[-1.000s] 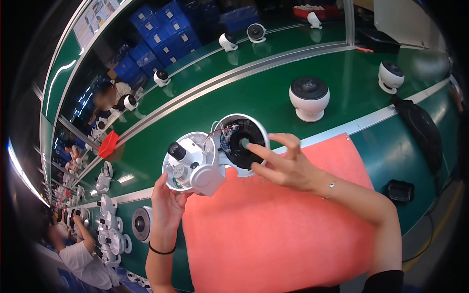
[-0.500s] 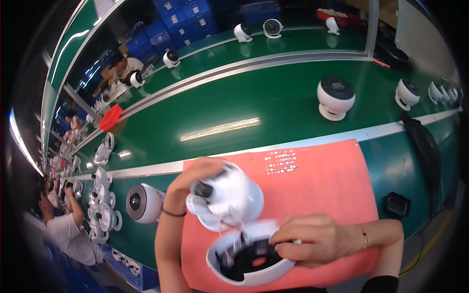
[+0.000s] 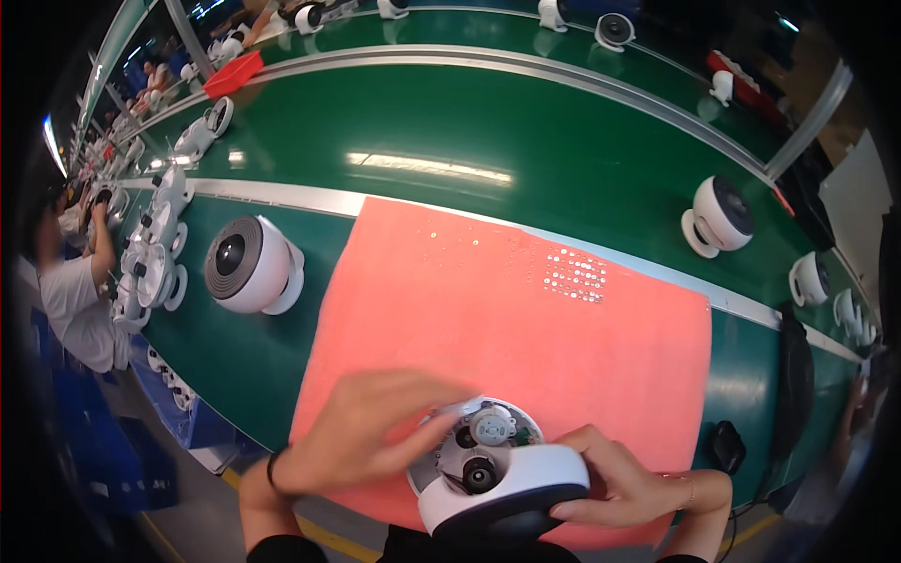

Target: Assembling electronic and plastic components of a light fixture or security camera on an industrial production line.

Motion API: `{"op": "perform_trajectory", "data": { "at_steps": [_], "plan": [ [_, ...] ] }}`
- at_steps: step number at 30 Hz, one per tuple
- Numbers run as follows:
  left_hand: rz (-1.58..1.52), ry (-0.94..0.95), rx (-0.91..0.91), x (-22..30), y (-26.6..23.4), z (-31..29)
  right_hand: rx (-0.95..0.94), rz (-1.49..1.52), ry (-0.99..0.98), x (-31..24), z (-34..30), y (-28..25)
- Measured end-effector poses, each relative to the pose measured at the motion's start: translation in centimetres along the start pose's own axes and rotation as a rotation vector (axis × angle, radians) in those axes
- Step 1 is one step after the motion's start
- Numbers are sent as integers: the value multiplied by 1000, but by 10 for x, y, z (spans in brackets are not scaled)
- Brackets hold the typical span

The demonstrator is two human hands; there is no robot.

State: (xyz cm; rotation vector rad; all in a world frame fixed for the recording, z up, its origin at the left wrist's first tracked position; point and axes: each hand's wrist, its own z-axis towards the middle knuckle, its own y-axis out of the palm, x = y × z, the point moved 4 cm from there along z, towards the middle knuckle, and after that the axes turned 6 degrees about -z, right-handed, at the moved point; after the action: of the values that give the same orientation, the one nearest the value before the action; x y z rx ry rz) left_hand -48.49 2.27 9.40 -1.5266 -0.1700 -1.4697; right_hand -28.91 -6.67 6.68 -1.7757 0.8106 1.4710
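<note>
Low on the pink mat (image 3: 497,347) is a round white device housing (image 3: 526,422), its inside exposed. A silver disc-shaped motor (image 3: 492,427) and a black lens (image 3: 480,475) show within it. In front of the lens sits a white shell with a black face (image 3: 507,493), tilted toward me. My right hand (image 3: 619,480) grips this shell's right end, thumb low on the black part and fingers on the white. My left hand (image 3: 375,430) reaches over the housing's left rim, smeared by motion; whether it pinches anything is unclear.
Small shiny round pieces (image 3: 574,275) lie in rows on the mat. An assembled white camera (image 3: 251,265) stands left of it, beside several open white housings (image 3: 150,249). Another camera (image 3: 721,216) stands right on the green bench. A small black object (image 3: 727,446) lies right; a co-worker (image 3: 80,281) sits far left.
The white housing came down from the mat's middle toward me and now meets the shell. My left hand has moved down with it. The view has tilted downward.
</note>
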Motion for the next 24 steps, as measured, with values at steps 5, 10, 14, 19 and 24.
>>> {"op": "perform_trajectory", "data": {
  "at_steps": [5, 10, 14, 19, 24],
  "plan": [
    [197, -48, -25, 0, 27, -102, 33, 408, 95, 2, 21, 8],
    [311, 31, -142, -2, 41, -101, -5, 5, 53, -1, 17, 15],
    [7, -126, -21, -22, 19, -98, 51, 91, 122, 5, 16, 16],
    [-198, -225, 219, -6, 11, -81, 36, 248, 265, 1, 25, 23],
    [-180, -274, 68, -16, 7, -73, 57, 97, 263, -8, 32, 10]
  ]
}}
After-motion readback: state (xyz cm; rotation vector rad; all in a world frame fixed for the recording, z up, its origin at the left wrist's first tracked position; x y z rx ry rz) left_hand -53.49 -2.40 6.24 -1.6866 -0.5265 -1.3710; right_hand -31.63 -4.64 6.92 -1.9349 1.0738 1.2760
